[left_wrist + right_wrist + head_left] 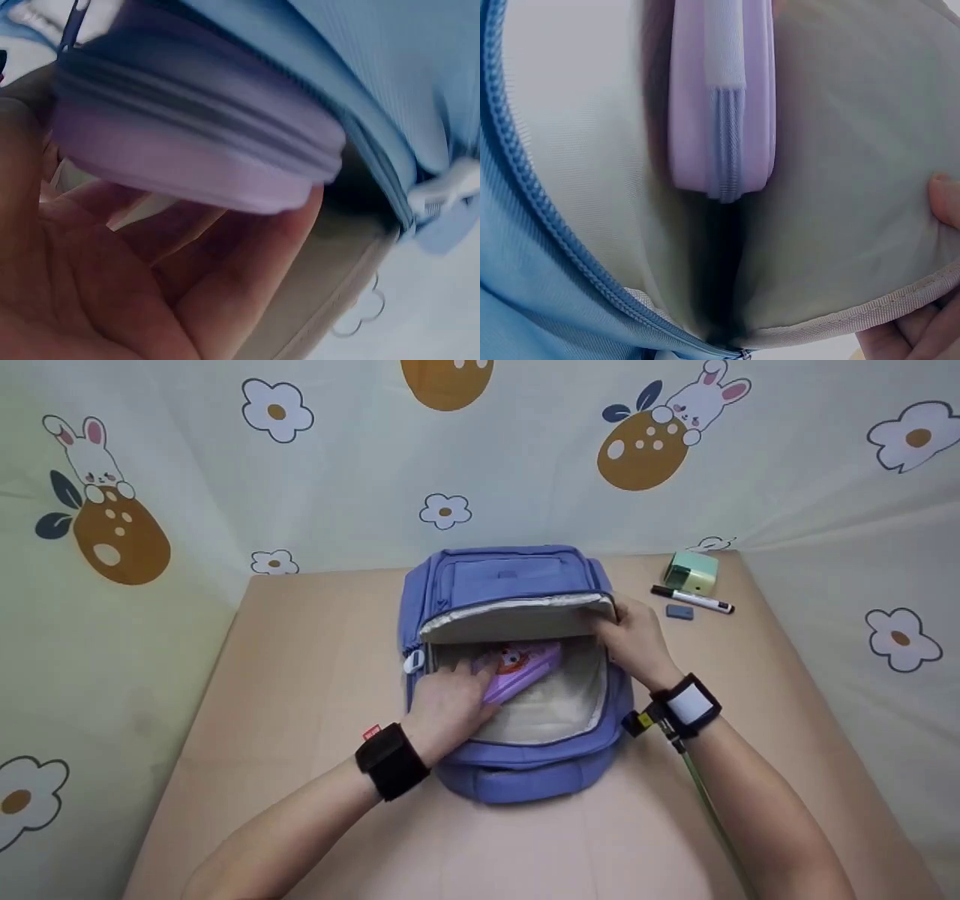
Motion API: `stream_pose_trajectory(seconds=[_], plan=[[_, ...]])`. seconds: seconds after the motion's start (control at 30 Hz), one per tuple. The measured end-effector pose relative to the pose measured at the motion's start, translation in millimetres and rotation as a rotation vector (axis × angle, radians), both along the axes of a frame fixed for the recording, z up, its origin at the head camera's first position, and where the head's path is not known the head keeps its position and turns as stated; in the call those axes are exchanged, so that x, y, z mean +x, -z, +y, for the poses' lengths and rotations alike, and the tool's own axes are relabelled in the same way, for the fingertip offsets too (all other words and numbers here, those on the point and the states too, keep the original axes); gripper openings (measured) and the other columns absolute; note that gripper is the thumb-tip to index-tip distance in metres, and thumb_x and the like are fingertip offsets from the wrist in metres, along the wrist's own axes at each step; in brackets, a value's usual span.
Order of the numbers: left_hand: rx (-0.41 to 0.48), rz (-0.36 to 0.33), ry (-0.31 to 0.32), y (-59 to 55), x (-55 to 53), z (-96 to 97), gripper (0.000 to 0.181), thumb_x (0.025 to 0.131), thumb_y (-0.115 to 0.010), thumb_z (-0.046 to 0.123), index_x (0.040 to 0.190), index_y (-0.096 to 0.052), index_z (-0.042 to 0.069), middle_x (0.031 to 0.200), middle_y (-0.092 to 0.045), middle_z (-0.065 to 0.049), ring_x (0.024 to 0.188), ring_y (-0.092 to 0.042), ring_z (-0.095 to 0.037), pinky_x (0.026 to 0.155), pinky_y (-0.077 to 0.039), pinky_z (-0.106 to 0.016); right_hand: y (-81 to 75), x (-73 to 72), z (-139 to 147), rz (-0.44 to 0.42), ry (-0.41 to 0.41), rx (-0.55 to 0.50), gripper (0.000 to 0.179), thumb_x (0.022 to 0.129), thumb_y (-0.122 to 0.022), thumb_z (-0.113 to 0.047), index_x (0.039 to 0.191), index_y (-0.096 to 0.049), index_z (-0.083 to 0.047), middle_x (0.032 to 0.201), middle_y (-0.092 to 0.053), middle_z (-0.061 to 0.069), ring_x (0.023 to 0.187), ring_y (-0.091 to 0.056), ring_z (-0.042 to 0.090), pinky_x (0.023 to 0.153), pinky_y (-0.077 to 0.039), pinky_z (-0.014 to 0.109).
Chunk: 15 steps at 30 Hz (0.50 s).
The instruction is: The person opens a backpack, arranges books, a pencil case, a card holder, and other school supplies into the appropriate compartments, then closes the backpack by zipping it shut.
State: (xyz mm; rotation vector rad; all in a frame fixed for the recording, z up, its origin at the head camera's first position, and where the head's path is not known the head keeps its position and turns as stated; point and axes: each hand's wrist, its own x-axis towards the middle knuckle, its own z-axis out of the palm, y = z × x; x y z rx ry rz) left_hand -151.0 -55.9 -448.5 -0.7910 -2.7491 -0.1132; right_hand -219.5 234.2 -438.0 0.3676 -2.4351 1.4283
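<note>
A blue backpack (502,570) lies on the table with its front compartment unzipped. My left hand (454,701) reaches into the opening and grips a purple pencil case (534,666) with a cartoon print on top. In the left wrist view, fingers curl under the case (187,161), whose zipper runs along its side. At the compartment's right edge, my right hand (641,641) pinches the raised flap (517,622). The right wrist view shows the thumb on the flap's pale lining (855,172) and the other fingers behind it. The case (690,135) stands between the lining walls there.
Right of the backpack, a mint-green pencil sharpener (691,572), a black-and-white marker (694,599) and a small blue eraser (679,612) lie on the table (315,675). A white zipper pull (414,661) hangs at the backpack's left side. Patterned curtain (352,472) surrounds the table's back and sides.
</note>
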Motion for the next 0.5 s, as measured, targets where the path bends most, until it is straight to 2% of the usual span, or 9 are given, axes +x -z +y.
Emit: stream_pose_trajectory(seconds=[0.1,0.23,0.33,0.4,0.5], plan=[[-0.059,0.041,-0.068,0.4,0.0,6.5,0.072,0.083,-0.08,0.053,0.139,-0.063,0.01,0.092,-0.067,-0.015,0.064,-0.063,-0.029,0.046,-0.05,-0.044,-1.8,0.8,0,0.013,-0.004,0.005,0.016,0.095,-0.07,-0.009,0.11,-0.076,-0.007,0.101,-0.071,0.004,0.083,-0.058,0.016,0.073,-0.047,0.025],[-0.122,0.122,-0.156,2.0,-3.1,18.6,0.068,0.083,-0.078,0.053,0.127,-0.068,0.003,0.084,-0.066,-0.014,0.054,-0.06,-0.024,0.04,-0.048,-0.041,-2.7,1.5,0,0.05,0.0,0.01,0.012,0.094,-0.069,-0.005,0.104,-0.075,-0.006,0.087,-0.063,0.004,0.067,-0.052,0.018,0.057,-0.039,0.026],[-0.12,0.166,-0.199,5.3,-8.7,24.7,0.049,0.084,-0.078,0.042,0.105,-0.071,-0.001,0.078,-0.064,-0.013,0.052,-0.059,-0.022,0.038,-0.048,-0.04,-2.9,3.3,-1,0.053,-0.009,-0.007,0.014,0.094,-0.068,-0.004,0.106,-0.076,-0.007,0.092,-0.068,0.003,0.072,-0.055,0.017,0.063,-0.043,0.024],[-0.108,0.162,-0.223,6.4,-12.7,27.7,0.032,0.084,-0.076,0.031,0.088,-0.071,0.0,0.074,-0.062,-0.012,0.054,-0.059,-0.022,0.038,-0.048,-0.041,-3.2,4.7,-1,0.047,-0.014,-0.021,0.016,0.095,-0.069,-0.004,0.109,-0.076,-0.008,0.099,-0.072,0.004,0.078,-0.057,0.017,0.069,-0.045,0.024],[-0.09,0.139,-0.251,7.1,-18.1,31.5,0.022,0.081,-0.076,0.022,0.072,-0.068,0.003,0.072,-0.061,-0.012,0.058,-0.06,-0.024,0.039,-0.048,-0.042,-4.0,6.0,-3,0.045,-0.021,-0.033,0.02,0.095,-0.07,-0.003,0.114,-0.076,-0.006,0.109,-0.074,0.006,0.088,-0.06,0.015,0.08,-0.047,0.022]])
